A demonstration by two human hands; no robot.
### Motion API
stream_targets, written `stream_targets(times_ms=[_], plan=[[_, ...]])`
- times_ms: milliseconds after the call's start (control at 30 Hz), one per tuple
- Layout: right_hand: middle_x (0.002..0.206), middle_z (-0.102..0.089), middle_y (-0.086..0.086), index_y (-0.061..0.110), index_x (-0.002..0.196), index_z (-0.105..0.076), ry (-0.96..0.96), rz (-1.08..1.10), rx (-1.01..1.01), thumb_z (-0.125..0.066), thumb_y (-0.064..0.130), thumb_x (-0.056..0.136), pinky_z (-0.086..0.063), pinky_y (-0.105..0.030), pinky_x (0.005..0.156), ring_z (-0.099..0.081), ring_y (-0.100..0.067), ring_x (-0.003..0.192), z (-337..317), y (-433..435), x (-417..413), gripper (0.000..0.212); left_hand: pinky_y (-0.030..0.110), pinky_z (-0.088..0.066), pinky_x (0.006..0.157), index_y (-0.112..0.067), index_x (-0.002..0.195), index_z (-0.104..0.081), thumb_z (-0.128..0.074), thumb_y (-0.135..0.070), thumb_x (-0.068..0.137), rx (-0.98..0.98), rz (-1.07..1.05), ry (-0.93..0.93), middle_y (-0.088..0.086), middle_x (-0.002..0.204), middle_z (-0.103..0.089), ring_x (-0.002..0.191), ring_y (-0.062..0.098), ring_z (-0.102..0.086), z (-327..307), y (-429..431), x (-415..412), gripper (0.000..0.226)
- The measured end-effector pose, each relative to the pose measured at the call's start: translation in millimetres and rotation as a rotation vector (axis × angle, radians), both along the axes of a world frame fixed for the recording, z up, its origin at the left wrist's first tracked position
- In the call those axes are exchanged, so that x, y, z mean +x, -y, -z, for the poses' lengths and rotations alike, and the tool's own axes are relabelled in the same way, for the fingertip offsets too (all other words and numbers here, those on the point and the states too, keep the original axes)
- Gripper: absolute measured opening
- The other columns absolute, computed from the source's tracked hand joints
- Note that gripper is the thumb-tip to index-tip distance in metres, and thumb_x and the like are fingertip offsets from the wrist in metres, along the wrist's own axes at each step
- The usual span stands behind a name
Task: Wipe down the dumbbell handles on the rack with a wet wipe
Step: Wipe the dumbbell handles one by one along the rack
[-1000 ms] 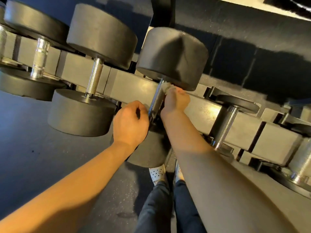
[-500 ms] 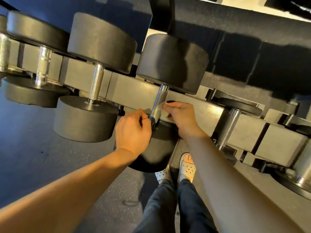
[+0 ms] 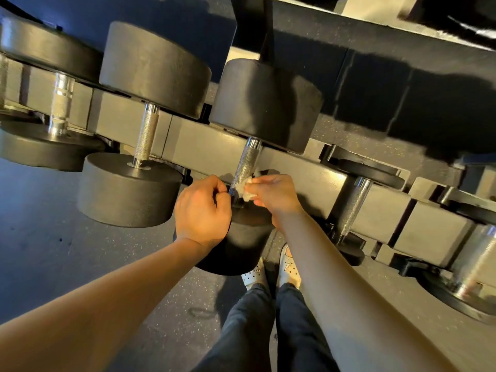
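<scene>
Well, the long grey rack (image 3: 214,146) runs across with black dumbbells lying over it. The middle dumbbell (image 3: 265,106) sits in its cradle, with a neighbouring dumbbell (image 3: 153,68) just beside it. Its knurled steel handle (image 3: 245,162) is bare along the upper part. The person's left hand (image 3: 201,210) is curled against the handle's lower end; I cannot tell whether it truly grips. The right hand (image 3: 276,191) pinches a crumpled white wipe (image 3: 245,189) between thumb and fingers, pressed to the handle's lower side.
</scene>
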State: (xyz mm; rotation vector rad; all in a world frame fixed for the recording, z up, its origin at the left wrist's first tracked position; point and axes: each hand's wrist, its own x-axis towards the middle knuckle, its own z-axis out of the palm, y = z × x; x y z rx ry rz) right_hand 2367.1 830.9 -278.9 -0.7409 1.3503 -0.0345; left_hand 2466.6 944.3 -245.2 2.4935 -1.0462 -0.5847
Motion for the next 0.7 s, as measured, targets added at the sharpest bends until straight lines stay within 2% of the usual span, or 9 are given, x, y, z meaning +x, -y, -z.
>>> stream_targets(times_ms=[100,167,267,367,400,500,600,633,700], plan=[[0.088,-0.074,-0.005,0.01,0.091,-0.074,0.196,0.366,0.044,-0.077,0.001,0.085,-0.056,-0.022,0.065,-0.069,-0.016,0.079,-2.6,17.2,9.1,0.011,0.04,-0.046,0.065,-0.021,0.079,-0.058,-0.034,-0.036,0.085,0.005,-0.003,-0.009,-0.003,0.074,-0.06,0.069,0.016,-0.052,-0.2,-1.0,0.2,0.029],[0.086,-0.072,-0.009,0.009,0.087,-0.073,0.239,0.47,-0.04,-0.077,0.002,0.086,-0.053,-0.023,0.065,-0.064,-0.015,0.072,-1.6,18.4,16.8,0.008,0.039,-0.046,0.064,-0.021,0.08,-0.058,-0.034,-0.036,0.085,-0.001,-0.004,-0.009,-0.003,0.073,-0.06,0.069,0.016,-0.052,-0.5,-1.8,0.4,0.029],[0.078,-0.067,-0.007,0.014,0.075,-0.068,0.128,0.2,-0.206,-0.08,0.007,0.085,-0.054,-0.023,0.066,-0.06,-0.012,0.067,3.0,-6.0,17.8,0.017,0.04,-0.045,0.064,-0.021,0.079,-0.057,-0.038,-0.032,0.087,-0.016,-0.011,-0.006,-0.004,0.072,-0.058,0.068,0.014,-0.051,-0.1,-1.7,-0.2,0.023],[0.082,-0.072,-0.005,0.019,0.072,-0.068,-0.09,-0.276,-0.294,-0.084,0.014,0.081,-0.061,-0.031,0.076,-0.069,-0.017,0.079,3.8,-26.1,12.3,0.019,0.04,-0.045,0.067,-0.022,0.079,-0.057,-0.039,-0.032,0.086,-0.033,-0.045,0.007,-0.005,0.074,-0.058,0.071,0.013,-0.049,1.5,-1.0,-0.9,0.022],[0.084,-0.073,-0.005,0.017,0.073,-0.069,-0.106,-0.305,-0.317,-0.085,0.016,0.079,-0.062,-0.032,0.074,-0.071,-0.019,0.08,4.0,-24.8,12.9,0.017,0.041,-0.045,0.07,-0.021,0.08,-0.058,-0.038,-0.032,0.085,-0.036,-0.066,0.018,-0.004,0.076,-0.058,0.073,0.015,-0.049,2.2,-1.3,-1.2,0.023],[0.073,-0.073,-0.006,0.015,0.068,-0.069,-0.067,-0.004,-0.415,-0.086,0.017,0.078,-0.062,-0.04,0.066,-0.07,-0.024,0.068,2.3,-2.2,22.6,0.02,0.045,-0.044,0.078,-0.018,0.087,-0.062,-0.039,-0.031,0.084,-0.05,-0.174,0.066,-0.002,0.087,-0.058,0.085,0.022,-0.05,5.0,-4.1,-1.1,0.026],[0.066,-0.067,-0.01,-0.005,0.076,-0.07,-0.007,0.342,-0.388,-0.081,0.011,0.083,-0.056,-0.038,0.068,-0.06,-0.021,0.06,8.2,14.6,30.1,0.02,0.041,-0.042,0.079,-0.018,0.091,-0.06,-0.04,-0.03,0.084,-0.07,-0.21,0.058,-0.003,0.092,-0.055,0.087,0.019,-0.048,5.5,-4.3,-1.7,0.024],[0.068,-0.065,-0.012,-0.005,0.077,-0.068,0.0,0.325,-0.363,-0.081,0.01,0.084,-0.055,-0.037,0.069,-0.059,-0.02,0.062,9.7,9.9,28.4,0.021,0.039,-0.041,0.078,-0.019,0.091,-0.059,-0.04,-0.03,0.084,-0.075,-0.2,0.052,-0.004,0.091,-0.055,0.086,0.017,-0.046,5.1,-4.5,-1.8,0.023],[0.078,-0.07,-0.013,0.004,0.078,-0.068,-0.018,0.071,-0.291,-0.082,0.012,0.083,-0.058,-0.037,0.075,-0.064,-0.021,0.072,10.8,-9.7,16.4,0.017,0.037,-0.04,0.077,-0.02,0.091,-0.058,-0.039,-0.032,0.083,-0.088,-0.186,0.044,-0.005,0.089,-0.055,0.084,0.016,-0.046,3.7,-4.5,-1.8,0.023]])
